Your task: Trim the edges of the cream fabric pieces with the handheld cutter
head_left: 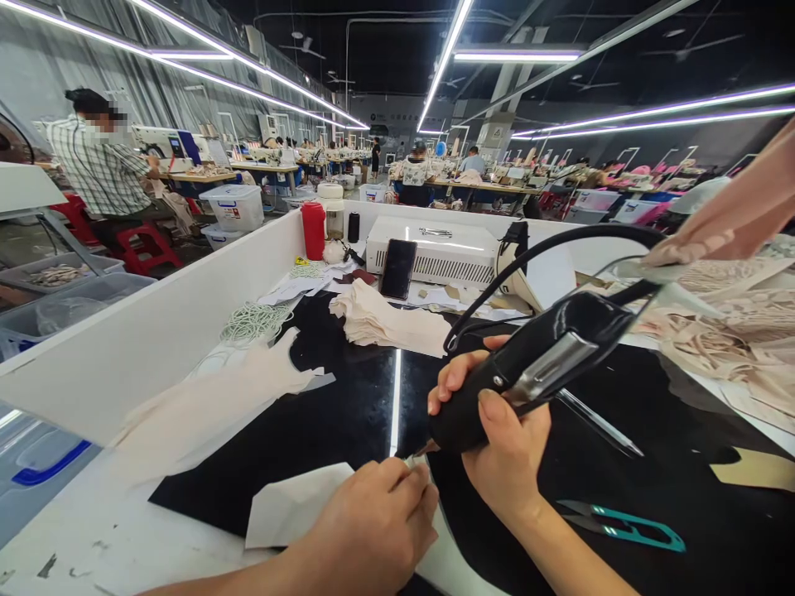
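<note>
A: Status?

B: Right hand (506,443) wrapped tight around the black handheld tool (534,364), centre frame, nose pointing down toward 7 o'clock. Left hand (378,517) curled, fingertips pinching down on the pale fabric piece (291,509) at the tool tip. I can't make out the contact point itself.

A: Step?

B: Looks like working the fabric edge with the tool, mid-operation. Next move likely needs the left hand to hold the piece flat and feed it while the right keeps the tip steady.

A: Cable?

B: Black cord (540,248) loops up from the tool's rear toward 1 o'clock. Slack, no snag seen.

A: Clearance?

B: Black mat (348,414) open toward 10 o'clock. Teal thread snips (624,523) lie at 4 o'clock, near the right forearm, blades inward. Folded fabric stack (391,323) at 12 o'clock, well apart. White partition wall (161,323) bounds the desk at 9 o'clock. Another person's arm (739,211) reaches in at 2 o'clock over loose fabric pieces (726,331).
</note>
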Available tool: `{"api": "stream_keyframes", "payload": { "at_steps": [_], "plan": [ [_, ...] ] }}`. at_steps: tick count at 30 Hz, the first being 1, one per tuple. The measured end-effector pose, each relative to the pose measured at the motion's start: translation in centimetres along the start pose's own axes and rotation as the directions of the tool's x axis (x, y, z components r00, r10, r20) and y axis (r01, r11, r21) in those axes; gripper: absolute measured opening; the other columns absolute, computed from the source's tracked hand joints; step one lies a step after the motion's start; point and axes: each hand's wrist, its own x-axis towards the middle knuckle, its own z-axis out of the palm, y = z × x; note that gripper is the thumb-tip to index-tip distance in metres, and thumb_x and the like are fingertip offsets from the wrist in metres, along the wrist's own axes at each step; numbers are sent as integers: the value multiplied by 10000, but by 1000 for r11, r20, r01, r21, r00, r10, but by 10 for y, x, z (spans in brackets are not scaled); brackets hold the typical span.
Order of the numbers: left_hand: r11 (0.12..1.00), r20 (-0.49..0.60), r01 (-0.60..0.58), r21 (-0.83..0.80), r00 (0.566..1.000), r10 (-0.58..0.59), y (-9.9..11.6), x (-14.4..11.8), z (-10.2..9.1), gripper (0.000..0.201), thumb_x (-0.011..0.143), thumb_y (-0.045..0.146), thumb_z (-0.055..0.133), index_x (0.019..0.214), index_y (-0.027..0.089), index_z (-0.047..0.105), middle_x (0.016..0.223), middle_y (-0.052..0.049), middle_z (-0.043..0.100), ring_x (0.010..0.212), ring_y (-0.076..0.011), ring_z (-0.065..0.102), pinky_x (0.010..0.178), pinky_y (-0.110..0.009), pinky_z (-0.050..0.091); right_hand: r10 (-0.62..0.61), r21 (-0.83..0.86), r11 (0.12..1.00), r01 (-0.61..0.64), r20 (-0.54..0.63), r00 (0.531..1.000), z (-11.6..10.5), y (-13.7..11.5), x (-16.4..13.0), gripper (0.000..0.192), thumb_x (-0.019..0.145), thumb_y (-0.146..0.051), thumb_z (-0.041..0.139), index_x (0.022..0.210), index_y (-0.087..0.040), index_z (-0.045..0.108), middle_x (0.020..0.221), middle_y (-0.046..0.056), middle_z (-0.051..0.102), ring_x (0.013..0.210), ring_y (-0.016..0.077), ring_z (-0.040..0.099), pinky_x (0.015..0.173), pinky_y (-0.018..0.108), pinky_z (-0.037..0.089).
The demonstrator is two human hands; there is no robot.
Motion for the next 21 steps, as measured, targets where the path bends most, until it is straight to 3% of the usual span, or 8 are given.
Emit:
{"api": "stream_keyframes", "payload": {
  "at_steps": [9,15,21],
  "plan": [
    [999,42,-29,24,999,28,-1,0,2,278,1101,339,585,1190,92,676,1150,-95,751,882,-168,662,721,-292,519,-9,20,1000,9,11,1000,1,2,2,336,905,-396,783,1143,-290,572,816,-44,647,613,145,621,530,292,572],
    [997,18,-77,-13,997,78,-4,2,-1,176,1084,220,595,1149,84,686,1143,-91,750,930,-178,684,776,-301,527,-24,5,1000,25,-42,999,-4,-7,4,353,871,-406,819,1104,-281,585,811,-42,648,665,155,627,558,292,583],
    [997,23,-46,-60,999,47,-3,1,0,150,1079,183,585,1149,97,684,1180,-90,756,974,-179,693,816,-304,553,-23,-39,999,23,9,1000,-13,-17,5,392,855,-378,873,1137,-297,612,936,-26,696,756,149,668,680,317,650]
  ]
}}
